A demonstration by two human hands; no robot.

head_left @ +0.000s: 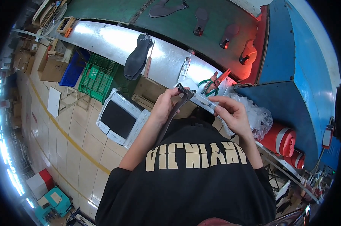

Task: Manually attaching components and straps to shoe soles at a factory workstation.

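My left hand point(163, 107) grips a dark shoe sole point(181, 101), seen nearly edge-on with its curved end up. In my right hand point(232, 115), between thumb and fingers, is a slim pale tool that looks like a utility knife point(204, 101). Its tip meets or nearly meets the sole's upper end; I cannot tell which. Just beyond on the metal table point(102, 37) are green-handled scissors point(212, 88) and a slim, pale metal tool point(184, 69). Further left lies a dark sole point(136, 58), beside a wooden-handled tool point(148, 66).
Behind the table, a green conveyor belt point(174, 22) carries several dark soles toward a blue machine point(283, 41) with red light at its opening. A clear plastic bag point(257, 116) sits at right. Down left are a green crate point(97, 77) and a taped carton point(121, 116).
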